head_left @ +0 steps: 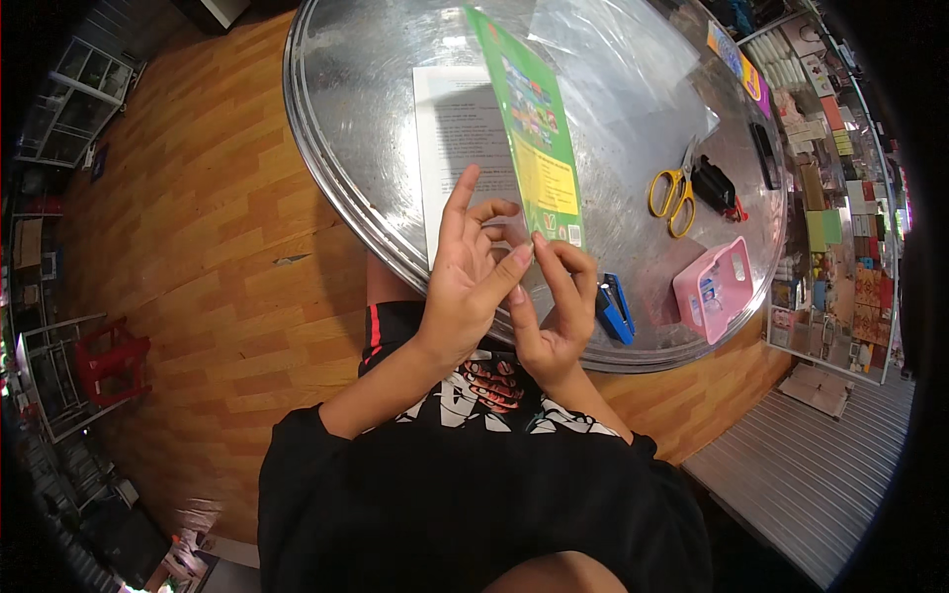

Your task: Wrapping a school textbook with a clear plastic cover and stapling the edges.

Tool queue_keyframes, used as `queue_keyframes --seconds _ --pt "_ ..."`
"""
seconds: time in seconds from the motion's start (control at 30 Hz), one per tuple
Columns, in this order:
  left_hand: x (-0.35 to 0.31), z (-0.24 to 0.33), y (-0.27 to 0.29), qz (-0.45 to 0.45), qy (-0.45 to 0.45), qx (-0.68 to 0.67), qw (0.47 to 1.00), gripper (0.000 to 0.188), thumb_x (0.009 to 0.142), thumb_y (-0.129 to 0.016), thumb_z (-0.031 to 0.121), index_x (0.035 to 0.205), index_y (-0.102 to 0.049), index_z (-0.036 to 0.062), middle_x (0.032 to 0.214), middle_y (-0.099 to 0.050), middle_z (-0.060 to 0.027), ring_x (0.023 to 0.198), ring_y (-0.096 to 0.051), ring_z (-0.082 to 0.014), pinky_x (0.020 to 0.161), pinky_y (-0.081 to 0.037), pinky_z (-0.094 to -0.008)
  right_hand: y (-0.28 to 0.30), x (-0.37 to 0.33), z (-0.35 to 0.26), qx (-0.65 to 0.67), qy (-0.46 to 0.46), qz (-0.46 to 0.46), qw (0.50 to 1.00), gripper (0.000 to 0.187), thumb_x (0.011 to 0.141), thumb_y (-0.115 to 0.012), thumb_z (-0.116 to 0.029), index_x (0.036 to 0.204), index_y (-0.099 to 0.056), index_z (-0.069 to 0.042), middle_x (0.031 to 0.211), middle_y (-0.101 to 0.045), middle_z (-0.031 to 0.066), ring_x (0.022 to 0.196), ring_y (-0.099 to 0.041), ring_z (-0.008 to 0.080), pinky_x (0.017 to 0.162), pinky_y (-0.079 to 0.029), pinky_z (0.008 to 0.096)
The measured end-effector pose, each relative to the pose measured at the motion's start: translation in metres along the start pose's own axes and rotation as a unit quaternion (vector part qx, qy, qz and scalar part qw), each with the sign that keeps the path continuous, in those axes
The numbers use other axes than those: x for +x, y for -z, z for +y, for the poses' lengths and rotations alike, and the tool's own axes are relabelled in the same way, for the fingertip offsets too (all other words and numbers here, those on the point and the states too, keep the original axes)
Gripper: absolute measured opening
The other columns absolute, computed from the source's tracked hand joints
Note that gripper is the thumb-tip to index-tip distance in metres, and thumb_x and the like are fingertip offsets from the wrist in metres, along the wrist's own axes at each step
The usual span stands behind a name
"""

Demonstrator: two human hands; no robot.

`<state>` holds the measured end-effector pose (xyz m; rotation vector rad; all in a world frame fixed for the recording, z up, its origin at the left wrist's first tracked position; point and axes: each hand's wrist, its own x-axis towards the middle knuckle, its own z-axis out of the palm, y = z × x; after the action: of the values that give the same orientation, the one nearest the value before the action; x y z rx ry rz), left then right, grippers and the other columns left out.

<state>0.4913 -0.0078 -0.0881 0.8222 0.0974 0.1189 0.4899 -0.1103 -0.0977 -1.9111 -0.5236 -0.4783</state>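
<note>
Both hands pinch the near end of a green card [534,119] in a clear sleeve, held above the round metal table [336,168] at its near edge. Left hand [473,277] grips with thumb and forefinger, other fingers spread upward; right hand [559,306] pinches the same bottom corner. Card is long and narrow, long axis running from the hands away toward the table's far edge, tilted on edge; it has a picture panel high up and a yellow panel low down. White sheet [460,128] lies flat under it. Blue stapler [615,308] at near edge beside right hand. Yellow scissors [672,198], black tool [714,186] and pink case [714,289] toward right edge.
</note>
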Motion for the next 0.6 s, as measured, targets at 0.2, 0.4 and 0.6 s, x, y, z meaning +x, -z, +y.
queue_keyframes --seconds 0.2,0.4,0.6 --pt "-0.014 0.002 0.008 0.037 0.049 0.179 0.982 0.018 0.083 -0.058 0.011 0.096 -0.052 -0.0001 0.087 -0.052 -0.0024 0.076 -0.046 -0.0049 0.065 -0.039 -0.0186 -0.001 -0.005 0.003 0.032 -0.024 -0.015 0.999 0.04 0.068 -0.059 -0.005 0.108 -0.058 0.0 0.101 -0.051 0.0131 0.094 -0.045 0.0252 0.084 -0.034 0.0338" --pt "-0.018 0.024 0.004 0.033 0.028 0.329 0.943 0.014 0.085 -0.055 0.012 0.088 -0.056 -0.002 0.078 -0.057 -0.0009 0.069 -0.05 -0.003 0.061 -0.041 -0.0174 -0.002 -0.002 0.0 0.0 -0.007 -0.042 0.999 0.041 0.066 -0.054 -0.001 0.107 -0.059 -0.002 0.101 -0.053 0.0118 0.097 -0.046 0.0279 0.086 -0.033 0.0349" --pt "-0.01 0.028 0.038 0.035 0.095 0.37 0.924 0.017 0.079 -0.059 0.011 0.078 -0.061 -0.006 0.064 -0.062 -0.007 0.061 -0.058 -0.0082 0.056 -0.045 -0.0212 -0.007 -0.011 0.007 0.007 -0.065 -0.081 0.995 0.042 0.069 -0.044 0.007 0.109 -0.056 -0.001 0.101 -0.058 0.0095 0.103 -0.048 0.0284 0.091 -0.028 0.0362"
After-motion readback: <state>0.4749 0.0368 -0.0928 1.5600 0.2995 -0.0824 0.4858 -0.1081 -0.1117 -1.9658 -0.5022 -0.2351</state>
